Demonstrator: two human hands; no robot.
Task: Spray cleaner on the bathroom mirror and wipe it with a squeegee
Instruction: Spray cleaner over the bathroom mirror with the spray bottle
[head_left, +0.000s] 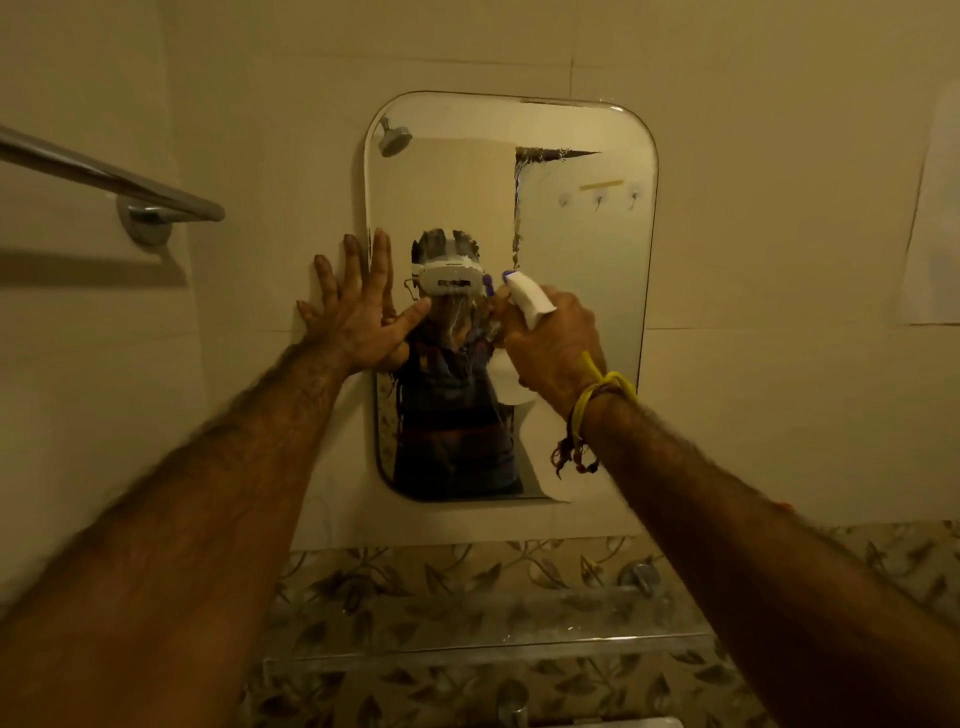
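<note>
A rounded rectangular mirror (582, 249) hangs on the pale wall ahead, with wet streaks running down its middle. My right hand (558, 348) grips a white spray bottle (527, 297) with a purple nozzle, pointed at the glass from a short distance. My left hand (358, 312) is flat against the mirror's left edge and the wall, fingers spread. No squeegee is in view.
A chrome towel bar (104, 174) sticks out from the wall at the upper left. A glass shelf (467, 657) runs under the mirror over leaf-patterned tiles (415, 582). A sheet of paper (935, 218) hangs on the right wall.
</note>
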